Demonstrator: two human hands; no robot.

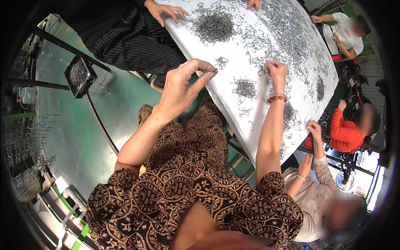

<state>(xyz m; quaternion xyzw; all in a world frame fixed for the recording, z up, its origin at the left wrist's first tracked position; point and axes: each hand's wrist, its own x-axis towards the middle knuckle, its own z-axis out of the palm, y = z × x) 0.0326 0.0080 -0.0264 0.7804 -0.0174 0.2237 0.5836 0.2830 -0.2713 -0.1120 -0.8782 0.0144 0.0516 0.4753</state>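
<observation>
My left hand (183, 83) is raised over the table's near edge, thumb and forefinger pinched together. A tiny dark speck shows at those fingertips, too small to name. Farther right, my right hand (276, 71), with beaded and plain bracelets at its wrist, has its fingers curled closed just above the white table (227, 98). Small grey metal hooks lie by its fingertips, and what it grips is hidden. Between my hands sit a small pile of hooks (245, 88) and a smaller cluster (221, 62). A few loose hooks (245, 111) lie nearer to me.
A large round heap of hooks (213, 26) lies at the far left of the table, beside another person's hand (166, 11). Scattered hooks (287, 31) cover the far right. A black tray (80, 77) of metal pieces stands left. Several people work around the table.
</observation>
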